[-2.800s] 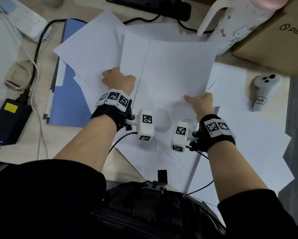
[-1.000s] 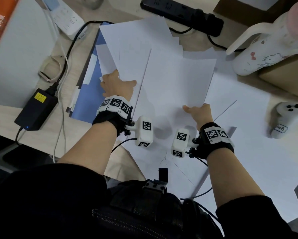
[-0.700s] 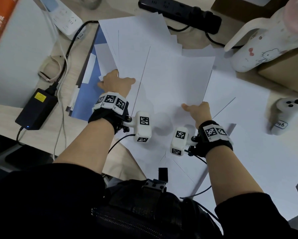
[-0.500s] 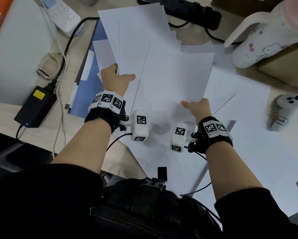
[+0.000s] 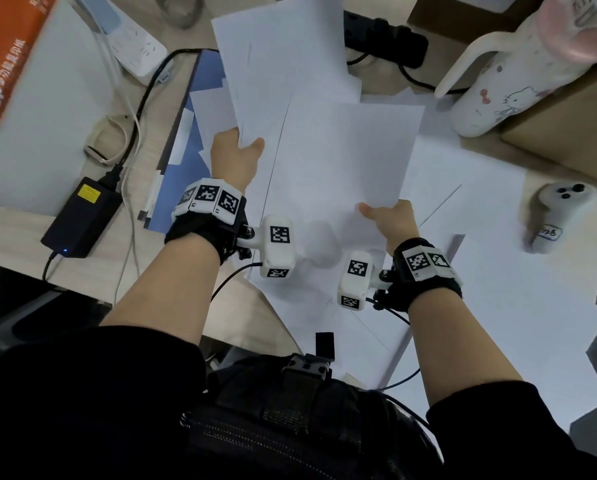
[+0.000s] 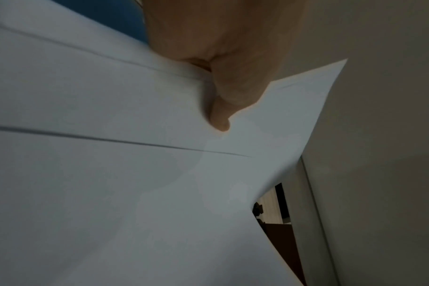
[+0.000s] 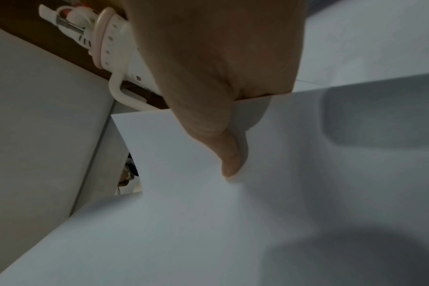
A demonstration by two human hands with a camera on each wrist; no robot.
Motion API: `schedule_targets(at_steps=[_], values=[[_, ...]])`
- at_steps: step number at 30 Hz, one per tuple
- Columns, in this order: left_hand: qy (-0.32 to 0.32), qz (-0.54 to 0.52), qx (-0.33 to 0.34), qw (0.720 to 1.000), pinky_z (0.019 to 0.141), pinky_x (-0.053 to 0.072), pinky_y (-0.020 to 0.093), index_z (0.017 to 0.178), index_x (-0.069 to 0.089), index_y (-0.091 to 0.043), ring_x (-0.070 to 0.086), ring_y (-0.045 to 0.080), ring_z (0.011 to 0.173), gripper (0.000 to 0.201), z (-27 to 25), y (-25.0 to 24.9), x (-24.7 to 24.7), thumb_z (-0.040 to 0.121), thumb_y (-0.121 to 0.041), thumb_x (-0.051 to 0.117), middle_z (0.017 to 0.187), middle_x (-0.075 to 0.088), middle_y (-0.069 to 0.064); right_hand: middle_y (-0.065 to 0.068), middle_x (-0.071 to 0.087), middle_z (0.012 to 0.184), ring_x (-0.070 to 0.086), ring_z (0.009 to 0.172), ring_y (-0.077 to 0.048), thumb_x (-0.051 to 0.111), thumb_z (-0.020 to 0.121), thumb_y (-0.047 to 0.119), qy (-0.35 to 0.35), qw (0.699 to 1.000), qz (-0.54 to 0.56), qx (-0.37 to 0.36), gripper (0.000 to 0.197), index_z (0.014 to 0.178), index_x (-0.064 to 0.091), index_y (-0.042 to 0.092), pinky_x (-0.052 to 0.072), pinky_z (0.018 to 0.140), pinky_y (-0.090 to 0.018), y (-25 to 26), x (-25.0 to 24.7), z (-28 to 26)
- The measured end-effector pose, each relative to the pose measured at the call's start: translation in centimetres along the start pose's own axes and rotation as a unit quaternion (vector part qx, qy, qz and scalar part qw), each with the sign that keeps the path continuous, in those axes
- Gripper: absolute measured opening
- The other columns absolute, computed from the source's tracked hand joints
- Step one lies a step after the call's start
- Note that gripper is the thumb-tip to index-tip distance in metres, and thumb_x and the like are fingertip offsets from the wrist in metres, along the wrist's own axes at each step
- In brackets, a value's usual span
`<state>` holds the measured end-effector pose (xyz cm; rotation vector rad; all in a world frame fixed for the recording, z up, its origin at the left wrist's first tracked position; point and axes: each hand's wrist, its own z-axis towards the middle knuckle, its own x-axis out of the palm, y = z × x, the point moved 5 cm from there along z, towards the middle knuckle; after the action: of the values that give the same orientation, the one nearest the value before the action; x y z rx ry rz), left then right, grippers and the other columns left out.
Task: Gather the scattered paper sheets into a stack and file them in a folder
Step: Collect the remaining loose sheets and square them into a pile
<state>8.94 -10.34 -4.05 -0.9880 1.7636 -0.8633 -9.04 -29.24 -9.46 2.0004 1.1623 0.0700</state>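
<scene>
White paper sheets (image 5: 498, 289) lie spread over the desk. My left hand (image 5: 236, 154) pinches the near corner of a few lifted sheets (image 5: 283, 64), thumb on top (image 6: 220, 108). My right hand (image 5: 390, 216) pinches the near right corner of another raised sheet (image 5: 345, 157), its thumb (image 7: 230, 160) pressed on the paper's top face. A blue folder (image 5: 183, 161) lies flat at the left, partly under the sheets.
A black power adapter (image 5: 82, 216) and cables sit left of the folder. At the back there are a white power strip (image 5: 131, 46) and a black one (image 5: 387, 39). A white jug (image 5: 518, 71), a cardboard box (image 5: 574, 126) and a white controller (image 5: 560, 209) stand at the right.
Both hands have lifted their sheets higher off the desk and the left bundle has tilted away toward the back. The grips have not changed.
</scene>
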Motion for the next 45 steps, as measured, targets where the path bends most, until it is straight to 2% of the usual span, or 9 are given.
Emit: schedule_targets(at_steps=[4, 11, 18, 25, 29, 31, 34, 40, 45], values=[[-0.059, -0.032, 0.023, 0.997, 0.091, 0.049, 0.03, 0.11, 0.062, 0.004, 0.059, 0.022, 0.097, 0.023, -1.1, -1.1, -2.7, 0.092, -0.008, 0.054, 0.11, 0.065, 0.013, -0.019, 0.065, 0.114, 0.062, 0.101, -0.03, 0.071, 0.083, 0.008, -0.009, 1.0, 0.02, -0.011, 0.032, 0.112, 0.062, -0.005, 0.05, 0.092, -0.039, 0.4, -0.4, -1.4], [-0.099, -0.096, 0.108, 0.985, 0.07, 0.04, 0.005, 0.106, 0.056, 0.001, 0.049, 0.006, 0.087, 0.015, -3.1, -4.4, -8.4, 0.094, -0.009, 0.055, 0.113, 0.062, 0.022, -0.01, 0.066, 0.101, 0.062, 0.091, -0.023, 0.073, 0.081, 0.01, 0.002, 0.989, 0.112, -0.101, 0.042, 0.116, 0.056, -0.006, 0.05, 0.079, -0.03, 3.3, 0.7, -5.9], [-0.061, -0.143, 0.122, 0.98, 0.08, 0.044, 0.017, 0.077, 0.045, -0.024, 0.052, 0.01, 0.082, 0.022, -3.6, -6.3, -12.7, 0.091, -0.02, 0.06, 0.085, 0.054, -0.002, 0.001, 0.066, 0.097, 0.064, 0.092, -0.014, 0.07, 0.082, 0.002, 0.01, 0.964, 0.181, -0.194, 0.027, 0.102, 0.056, 0.013, 0.051, 0.086, -0.027, 7.5, 2.0, -9.4], [-0.041, -0.16, 0.139, 0.976, 0.065, 0.048, 0.016, 0.078, 0.046, -0.019, 0.058, -0.005, 0.059, 0.019, -3.7, -7.2, -15.3, 0.093, -0.017, 0.059, 0.075, 0.056, -0.005, 0.012, 0.07, 0.069, 0.065, 0.064, 0.001, 0.066, 0.081, -0.005, 0.002, 0.947, 0.206, -0.246, 0.016, 0.087, 0.065, 0.009, 0.049, 0.064, -0.013, 9.4, 2.4, -11.3], [-0.023, -0.18, 0.092, 0.979, 0.092, 0.05, 0.049, 0.094, 0.051, -0.01, 0.058, 0.023, 0.09, 0.023, -2.6, -6.4, -15.6, 0.088, -0.028, 0.065, 0.088, 0.059, 0.005, 0.013, 0.07, 0.067, 0.065, 0.065, -0.001, 0.068, 0.081, -0.004, -0.013, 0.945, 0.197, -0.261, 0.017, 0.08, 0.066, 0.014, 0.051, 0.071, -0.018, 9.5, 2.8, -11.4], [-0.022, -0.155, 0.076, 0.985, 0.1, 0.044, 0.042, 0.116, 0.044, 0.002, 0.058, 0.019, 0.103, 0.052, -2.6, -6.3, -15.4, 0.086, -0.036, 0.065, 0.109, 0.059, 0.007, 0.015, 0.07, 0.066, 0.065, 0.066, -0.002, 0.069, 0.081, -0.002, -0.026, 0.944, 0.193, -0.265, 0.016, 0.081, 0.067, 0.013, 0.052, 0.074, -0.022, 9.5, 2.8, -11.3], [-0.019, -0.13, 0.152, 0.98, 0.088, 0.047, 0.027, 0.113, 0.052, 0.003, 0.06, 0.013, 0.094, 0.038, -2.8, -7.1, -15.5, 0.091, -0.026, 0.062, 0.104, 0.061, 0.006, 0.017, 0.069, 0.064, 0.065, 0.064, 0.001, 0.069, 0.081, 0.0, -0.052, 0.944, 0.183, -0.269, 0.013, 0.082, 0.067, 0.013, 0.052, 0.073, -0.023, 9.5, 2.6, -11.2], [-0.019, -0.119, 0.217, 0.969, 0.094, 0.05, 0.029, 0.103, 0.061, -0.016, 0.064, 0.01, 0.099, 0.017, -2.1, -8.2, -15.0, 0.087, -0.011, 0.062, 0.102, 0.067, -0.004, 0.0, 0.067, 0.081, 0.064, 0.063, 0.001, 0.066, 0.083, -0.004, -0.075, 0.943, 0.161, -0.281, 0.02, 0.102, 0.065, -0.008, 0.053, 0.069, -0.016, 9.7, 2.3, -11.7], [-0.08, -0.101, 0.199, 0.972, 0.092, 0.052, 0.039, 0.103, 0.063, -0.003, 0.065, 0.019, 0.094, 0.022, -0.2, -6.8, -15.2, 0.082, -0.01, 0.062, 0.102, 0.068, 0.01, -0.01, 0.066, 0.093, 0.063, 0.08, -0.02, 0.067, 0.082, -0.003, -0.099, 0.945, 0.13, -0.283, 0.018, 0.1, 0.067, -0.005, 0.052, 0.075, -0.023, 10.1, 1.3, -12.2]])
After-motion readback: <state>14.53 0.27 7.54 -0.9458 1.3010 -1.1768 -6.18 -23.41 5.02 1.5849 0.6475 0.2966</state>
